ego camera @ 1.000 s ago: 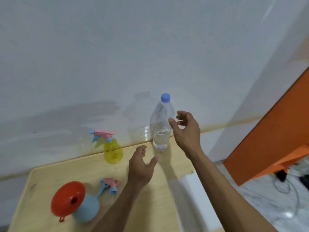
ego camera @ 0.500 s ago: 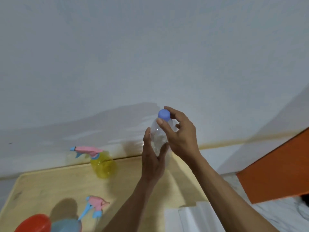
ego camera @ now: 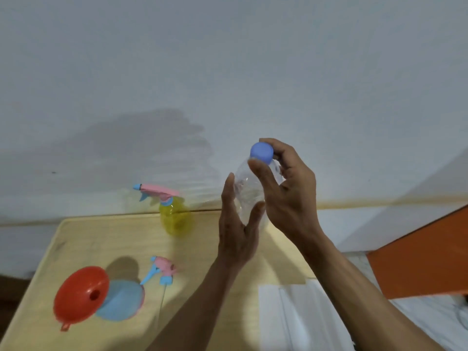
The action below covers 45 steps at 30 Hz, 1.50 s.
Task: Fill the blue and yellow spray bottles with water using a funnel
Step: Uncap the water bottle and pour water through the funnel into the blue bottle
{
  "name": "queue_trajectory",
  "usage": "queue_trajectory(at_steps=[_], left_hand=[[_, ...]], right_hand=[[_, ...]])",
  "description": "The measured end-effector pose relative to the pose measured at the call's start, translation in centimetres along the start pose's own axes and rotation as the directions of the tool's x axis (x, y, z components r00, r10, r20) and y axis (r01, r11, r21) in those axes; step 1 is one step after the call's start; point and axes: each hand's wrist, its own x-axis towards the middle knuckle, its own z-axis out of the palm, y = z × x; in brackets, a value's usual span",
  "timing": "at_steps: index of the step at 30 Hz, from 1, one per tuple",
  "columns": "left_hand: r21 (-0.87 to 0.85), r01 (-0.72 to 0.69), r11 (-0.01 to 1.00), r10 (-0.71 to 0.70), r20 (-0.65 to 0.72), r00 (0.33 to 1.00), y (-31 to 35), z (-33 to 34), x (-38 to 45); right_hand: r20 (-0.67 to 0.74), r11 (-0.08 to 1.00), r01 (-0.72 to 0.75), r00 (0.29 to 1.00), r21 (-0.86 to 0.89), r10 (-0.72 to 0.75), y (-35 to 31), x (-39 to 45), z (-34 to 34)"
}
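Clear plastic, the water bottle (ego camera: 249,196) is held up off the table (ego camera: 83,239), long axis near upright, its blue cap (ego camera: 261,152) at 12 o'clock and leaning slightly toward 1. No label or writing can be read on it.

The left hand (ego camera: 238,231) comes up from 6 o'clock, palm turned right, fingers straight and together along the bottle's left side, thumb (ego camera: 257,211) curled across the front of its lower body. The right hand (ego camera: 291,193) reaches in from 5 o'clock, its thumb (ego camera: 260,173) and curled fingers pinching the cap from both sides.

On the table at 9 o'clock from the hands stands the yellow sprayer (ego camera: 174,219), upright against the wall (ego camera: 228,72), its pink and blue head (ego camera: 157,192) fitted with the nozzle pointing to 9 o'clock. Toward 7 o'clock the blue sprayer body (ego camera: 121,304) stands with the red funnel (ego camera: 81,295) in its neck, the funnel tipped so its mouth faces the camera. Just beside it at 2 o'clock lies a loose pink and blue spray head (ego camera: 162,269), its thin tube (ego camera: 162,302) running toward 6 o'clock. At 3 o'clock from the hands an orange panel (ego camera: 417,262) fills the frame's right edge
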Motion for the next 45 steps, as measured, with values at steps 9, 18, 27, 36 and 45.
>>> queue_trajectory(at_steps=[9, 18, 27, 36, 45], left_hand=[[-0.048, -0.011, 0.999, 0.015, 0.092, 0.996, 1.6, -10.2, -8.5], [-0.058, 0.097, 0.994, -0.091, 0.092, 0.992, -0.3, -15.7, -17.4], [-0.091, 0.137, 0.986, -0.126, 0.117, 0.985, -0.5, -15.9, -20.8], [-0.088, 0.145, 0.985, -0.137, 0.089, 0.987, -0.3, -15.4, -20.8], [-0.033, 0.104, 0.994, -0.102, 0.064, 0.993, 0.0, -15.3, -21.1]], right_hand=[[0.051, 0.984, -0.042, 0.998, 0.175, 0.033, -6.5, -10.2, 3.2], [0.111, 0.985, -0.094, 0.991, 0.145, 0.078, -7.6, -19.8, 5.6], [0.131, 0.994, -0.071, 0.990, 0.087, 0.060, -6.8, -23.3, 5.3], [0.141, 0.987, -0.075, 0.988, 0.140, 0.055, -6.7, -23.1, 5.2], [0.133, 0.980, -0.104, 0.988, 0.168, 0.082, -6.8, -23.2, 4.9]])
